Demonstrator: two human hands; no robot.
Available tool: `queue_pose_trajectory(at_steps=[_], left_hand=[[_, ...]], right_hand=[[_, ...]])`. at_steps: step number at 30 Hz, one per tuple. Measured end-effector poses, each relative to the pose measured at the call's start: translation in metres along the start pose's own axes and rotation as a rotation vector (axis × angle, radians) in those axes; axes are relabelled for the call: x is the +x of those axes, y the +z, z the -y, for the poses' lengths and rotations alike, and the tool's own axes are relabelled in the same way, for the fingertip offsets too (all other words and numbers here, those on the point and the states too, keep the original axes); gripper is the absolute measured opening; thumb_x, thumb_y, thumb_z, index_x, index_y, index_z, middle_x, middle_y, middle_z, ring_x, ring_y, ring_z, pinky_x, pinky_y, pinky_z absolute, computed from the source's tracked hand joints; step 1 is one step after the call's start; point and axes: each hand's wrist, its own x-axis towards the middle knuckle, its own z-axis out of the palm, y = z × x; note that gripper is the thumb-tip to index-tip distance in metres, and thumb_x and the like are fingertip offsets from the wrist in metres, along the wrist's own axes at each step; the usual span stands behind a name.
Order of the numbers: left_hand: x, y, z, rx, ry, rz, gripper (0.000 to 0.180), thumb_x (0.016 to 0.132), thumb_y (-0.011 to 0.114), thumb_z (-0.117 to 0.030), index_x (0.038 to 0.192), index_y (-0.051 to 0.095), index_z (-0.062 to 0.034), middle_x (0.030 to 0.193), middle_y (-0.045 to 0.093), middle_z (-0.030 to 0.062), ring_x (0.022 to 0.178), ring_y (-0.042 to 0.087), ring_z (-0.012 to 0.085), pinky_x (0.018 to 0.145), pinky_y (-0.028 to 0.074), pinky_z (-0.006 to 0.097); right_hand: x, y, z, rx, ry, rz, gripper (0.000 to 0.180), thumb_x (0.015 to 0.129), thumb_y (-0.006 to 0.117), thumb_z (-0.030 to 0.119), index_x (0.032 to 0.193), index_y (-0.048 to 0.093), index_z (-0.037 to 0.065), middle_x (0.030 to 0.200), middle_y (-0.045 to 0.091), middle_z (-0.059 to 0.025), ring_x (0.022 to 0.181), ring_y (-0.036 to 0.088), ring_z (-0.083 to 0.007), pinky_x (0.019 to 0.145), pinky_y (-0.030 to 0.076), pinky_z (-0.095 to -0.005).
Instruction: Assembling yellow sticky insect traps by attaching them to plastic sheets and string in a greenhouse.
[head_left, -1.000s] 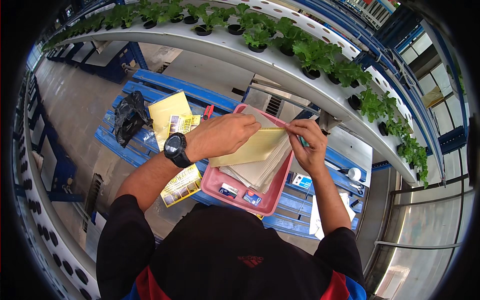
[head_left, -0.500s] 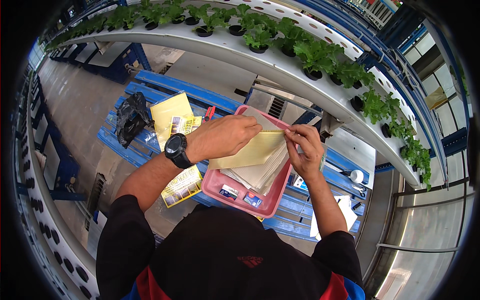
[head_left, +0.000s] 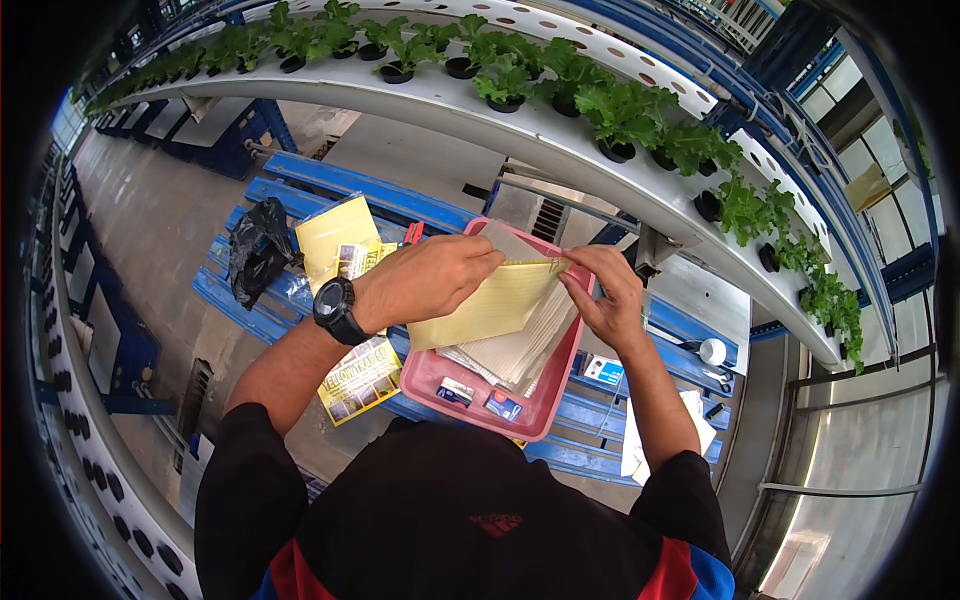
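Note:
A pale yellow lined sheet (head_left: 480, 312) is held tilted above a pink tray (head_left: 432, 374). My left hand (head_left: 435, 278), with a black watch (head_left: 338, 310) on its wrist, is closed on the sheet's upper left edge. At the upper right corner, my right hand (head_left: 608, 292) has thumb and index finger in a loose pinch; the exact contact is too small to make out. Beneath the sheet, a stack of off-white sheets (head_left: 515, 355) lies in the tray. Two small boxes (head_left: 503, 404) rest on the tray floor nearer me.
A blue slatted bench (head_left: 590, 455) bears the tray. Left lie a black plastic bag (head_left: 262, 250), a yellow pack (head_left: 335, 240) and a printed yellow packet (head_left: 362, 382). Scissors (head_left: 718, 377), a white roll (head_left: 712, 351) and white paper (head_left: 690, 425) lie right. Potted leafy plants (head_left: 620, 120) line a white trough beyond.
My right thumb and index finger have spread a little at the sheet's corner. Both hands and the sheet sit slightly further left, and the view has shifted a little.

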Motion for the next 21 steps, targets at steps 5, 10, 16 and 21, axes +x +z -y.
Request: queue_pose_trajectory(at_steps=[5, 10, 16, 21], left_hand=[[0.001, -0.001, -0.001, -0.004, -0.013, 0.023, 0.024, 0.091, 0.052, -0.007, 0.111, 0.059, 0.0034, 0.101, 0.06, 0.0156, 0.095, 0.062, 0.0336, 0.081, 0.051, 0.041], [-0.001, 0.0, 0.001, -0.018, 0.022, -0.004, 0.025, 0.089, 0.054, -0.006, 0.112, 0.057, 0.0039, 0.096, 0.059, 0.016, 0.09, 0.06, 0.0342, 0.078, 0.05, 0.041], [-0.002, 0.0, -0.001, -0.032, 0.029, -0.013, 0.025, 0.089, 0.053, -0.006, 0.112, 0.056, 0.0039, 0.096, 0.058, 0.0159, 0.09, 0.06, 0.0337, 0.078, 0.05, 0.041], [-0.001, -0.002, -0.001, -0.027, 0.021, -0.006, 0.024, 0.088, 0.054, -0.006, 0.11, 0.058, 0.0034, 0.096, 0.059, 0.0154, 0.088, 0.06, 0.0336, 0.077, 0.05, 0.041]], right_hand=[[0.009, -0.008, -0.008, 0.078, 0.044, 0.128, 0.026, 0.074, 0.077, 0.002, 0.099, 0.068, 0.002, 0.093, 0.071, -0.0103, 0.085, 0.066, -0.0267, 0.077, 0.052, -0.0352], [0.018, -0.017, -0.011, 0.211, 0.145, 0.27, 0.016, 0.078, 0.075, 0.005, 0.092, 0.07, 0.001, 0.092, 0.071, -0.0113, 0.086, 0.067, -0.0257, 0.077, 0.052, -0.0347], [0.015, -0.016, -0.008, 0.313, 0.221, 0.256, 0.013, 0.08, 0.073, 0.005, 0.091, 0.07, 0.0, 0.091, 0.071, -0.0118, 0.086, 0.067, -0.0231, 0.079, 0.052, -0.0333], [0.014, -0.013, -0.01, 0.321, 0.251, 0.238, 0.013, 0.08, 0.073, 0.004, 0.091, 0.07, -0.001, 0.091, 0.071, -0.0119, 0.085, 0.066, -0.0227, 0.079, 0.051, -0.0325]])
